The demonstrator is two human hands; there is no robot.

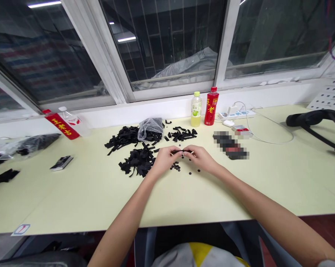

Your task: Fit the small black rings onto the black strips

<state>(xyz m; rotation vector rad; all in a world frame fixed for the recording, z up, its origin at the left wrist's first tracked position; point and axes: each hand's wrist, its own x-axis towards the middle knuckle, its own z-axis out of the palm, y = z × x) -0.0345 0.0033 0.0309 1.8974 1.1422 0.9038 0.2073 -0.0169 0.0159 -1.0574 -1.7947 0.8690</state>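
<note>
My left hand and my right hand meet above the table, fingertips pinched. Stretched between them is a short black strip, which looks like fabric; each hand grips one end. A small light spot shows at the strip's middle, too small to make out. Just below the fingers lie several small black rings, with a few black discs scattered to the right. To the left of my left hand is a heap of loose black strips. A smaller group of black strips lies beyond my hands.
A clear plastic bag rests on the far strips. Bottles, a yellow one and a red one, stand by the window. At right are a blurred dark object, a white cable and a black headset.
</note>
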